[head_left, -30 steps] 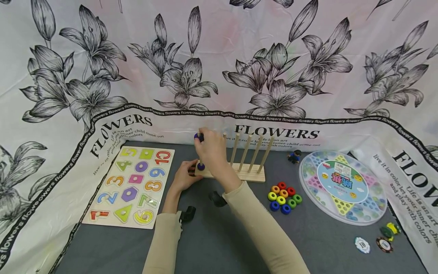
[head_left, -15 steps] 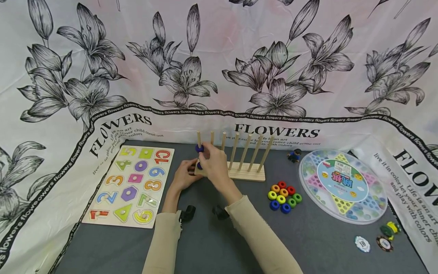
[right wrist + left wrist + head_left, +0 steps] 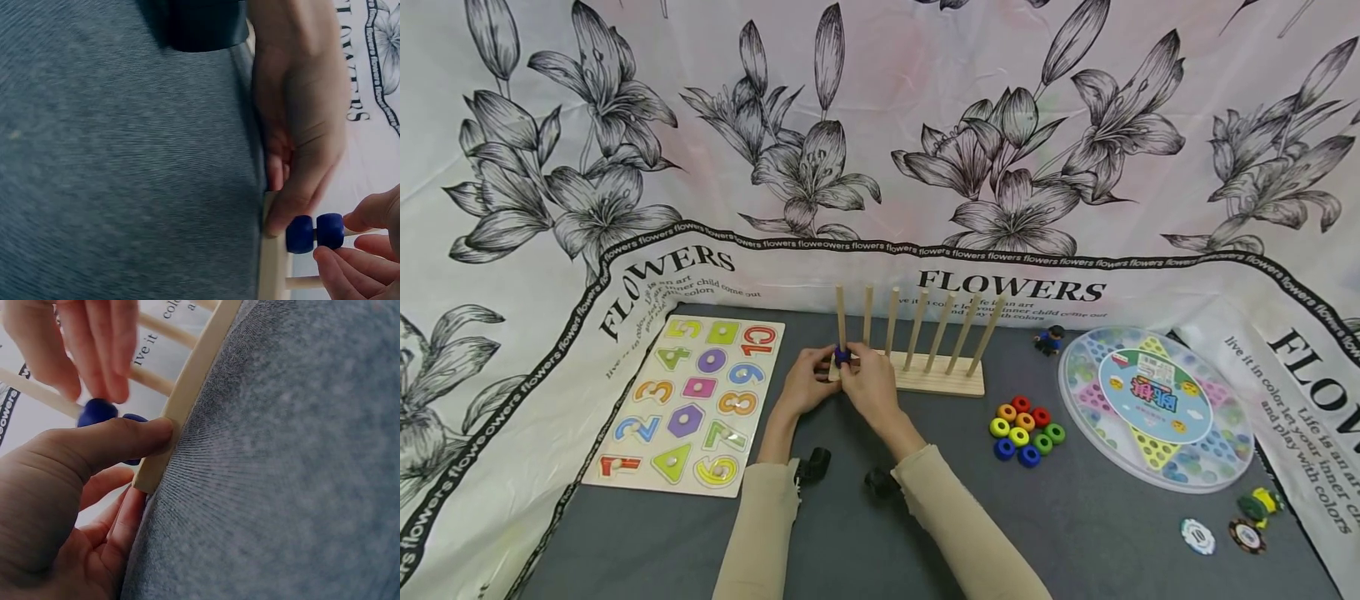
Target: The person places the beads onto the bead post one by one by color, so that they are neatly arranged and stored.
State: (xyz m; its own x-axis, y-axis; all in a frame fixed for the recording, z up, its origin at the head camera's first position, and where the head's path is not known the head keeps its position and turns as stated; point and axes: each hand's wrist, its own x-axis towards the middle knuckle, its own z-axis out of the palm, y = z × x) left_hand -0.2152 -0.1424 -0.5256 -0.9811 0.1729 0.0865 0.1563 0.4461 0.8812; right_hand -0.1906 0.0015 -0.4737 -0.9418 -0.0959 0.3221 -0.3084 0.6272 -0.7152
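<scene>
My left hand [image 3: 803, 385] grips the left end of a wooden peg rack [image 3: 936, 380], with the thumb on the base and the other fingers around its end. Upright pegs stand in a row along it. On the leftmost peg [image 3: 841, 312] are two dark blue rings: the lower ring [image 3: 300, 234] sits at the base beside my left thumb. Just above it, apart by a small gap, is the upper ring [image 3: 330, 231]. My right hand [image 3: 872, 379] pinches this upper ring between thumb and fingers. In the head view the rings are partly hidden by the hands.
Several coloured rings [image 3: 1024, 420] lie right of the rack. A number puzzle board [image 3: 655, 425] is at the left. A round game box [image 3: 1217, 450], a small figure [image 3: 1049, 339], a frog toy [image 3: 1259, 504] and two chips, one white chip [image 3: 1197, 537], lie at the right.
My right hand has come down along the leftmost peg, bringing the upper ring from the peg's top to just above the lower one. The left hand stays on the rack's end.
</scene>
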